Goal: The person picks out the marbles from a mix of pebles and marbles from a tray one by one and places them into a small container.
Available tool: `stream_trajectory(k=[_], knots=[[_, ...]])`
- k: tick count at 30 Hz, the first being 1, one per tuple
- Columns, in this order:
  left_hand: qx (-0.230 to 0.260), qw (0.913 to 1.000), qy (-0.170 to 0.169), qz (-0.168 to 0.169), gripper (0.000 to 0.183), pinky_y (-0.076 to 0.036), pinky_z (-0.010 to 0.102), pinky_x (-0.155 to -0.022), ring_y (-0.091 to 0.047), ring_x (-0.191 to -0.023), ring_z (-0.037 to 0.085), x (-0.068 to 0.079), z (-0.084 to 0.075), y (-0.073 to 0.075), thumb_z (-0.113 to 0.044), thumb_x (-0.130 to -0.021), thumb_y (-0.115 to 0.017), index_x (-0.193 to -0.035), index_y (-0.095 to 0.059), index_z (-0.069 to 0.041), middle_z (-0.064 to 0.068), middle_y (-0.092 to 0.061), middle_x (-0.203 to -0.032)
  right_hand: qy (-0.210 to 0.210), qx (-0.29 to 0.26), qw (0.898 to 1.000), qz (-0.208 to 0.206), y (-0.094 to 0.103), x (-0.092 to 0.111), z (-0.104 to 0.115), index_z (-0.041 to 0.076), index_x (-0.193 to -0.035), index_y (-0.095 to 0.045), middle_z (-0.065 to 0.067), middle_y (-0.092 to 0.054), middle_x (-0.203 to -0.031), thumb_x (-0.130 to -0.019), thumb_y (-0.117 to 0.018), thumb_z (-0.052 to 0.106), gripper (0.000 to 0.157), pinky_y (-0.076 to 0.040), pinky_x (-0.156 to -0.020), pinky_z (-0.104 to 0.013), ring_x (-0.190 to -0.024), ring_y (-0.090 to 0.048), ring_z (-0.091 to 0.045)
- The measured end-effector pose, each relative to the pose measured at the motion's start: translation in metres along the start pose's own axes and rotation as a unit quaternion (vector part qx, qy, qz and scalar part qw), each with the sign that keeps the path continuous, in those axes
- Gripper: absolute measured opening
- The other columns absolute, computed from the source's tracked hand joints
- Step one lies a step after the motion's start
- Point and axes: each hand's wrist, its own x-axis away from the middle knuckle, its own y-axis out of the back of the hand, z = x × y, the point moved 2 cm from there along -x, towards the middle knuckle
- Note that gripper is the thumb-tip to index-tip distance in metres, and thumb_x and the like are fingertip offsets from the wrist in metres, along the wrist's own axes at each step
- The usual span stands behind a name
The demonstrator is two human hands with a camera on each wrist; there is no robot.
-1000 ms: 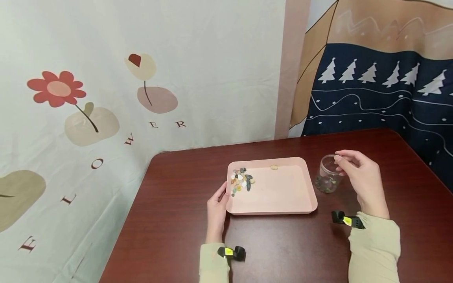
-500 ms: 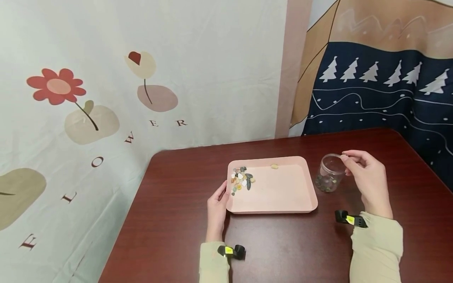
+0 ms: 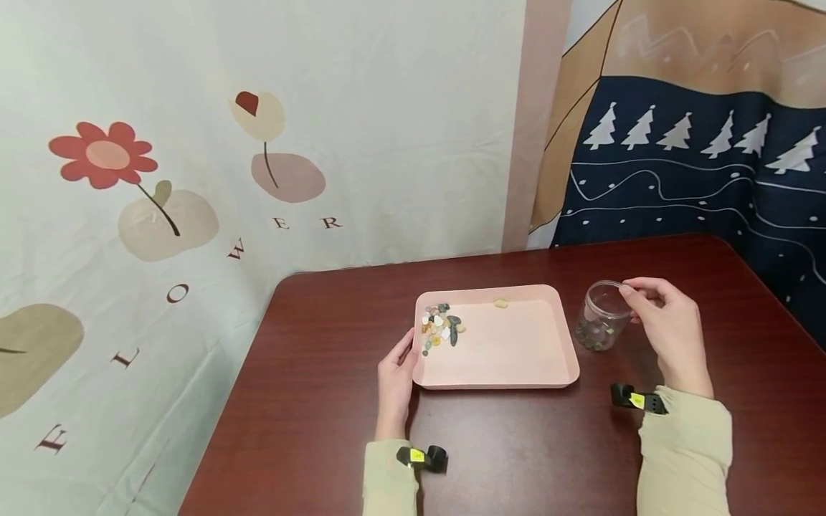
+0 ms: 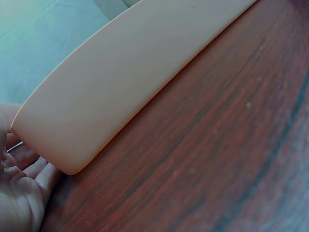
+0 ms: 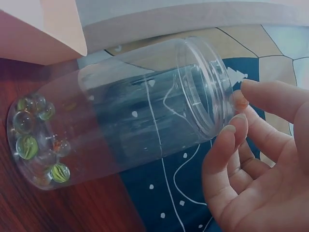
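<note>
A pink tray [image 3: 503, 365] lies on the table, with a cluster of mixed pebbles [image 3: 439, 330] at its left end. One yellowish pebble [image 3: 500, 304] sits alone near the far rim. My left hand [image 3: 396, 387] grips the tray's left side, thumb at the rim and fingers [image 4: 34, 164] against the outer wall. To the right of the tray stands a clear, lidless jar [image 3: 600, 319], upright. Several glass marbles [image 5: 29, 145] lie at its bottom, some with green-yellow swirls. My right hand [image 3: 671, 330] pinches the jar's rim on the right, between thumb and fingers.
The dark red wooden table [image 3: 310, 401] has its far edge against a pale curtain [image 3: 400, 143] with flower prints. A navy cloth with white trees [image 3: 677, 172] hangs behind the right side. Black straps with cameras [image 3: 426, 459] are on both wrists.
My right hand has shifted a little right, from over the jar's mouth to its right rim. The left hand, tray, pebbles and jar stay in place.
</note>
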Motion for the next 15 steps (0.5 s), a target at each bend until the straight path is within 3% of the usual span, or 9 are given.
stream_trajectory(k=[15], knots=[[-0.012,0.9997,0.02,-0.008,0.033,-0.043,0.024,-0.087,-0.051,-0.109,0.01,-0.0003,0.0001,-0.0017,-0.011,-0.087,-0.055,-0.119,-0.059,-0.02,-0.003,-0.056,-0.12,0.005,0.028,0.999,0.016,0.0014,-0.0018,-0.0084,0.009,-0.115,-0.055,-0.005,-0.052,-0.09,-0.083,-0.058,0.042,0.046,-0.047,-0.058,-0.017,-0.071,-0.053,-0.016]])
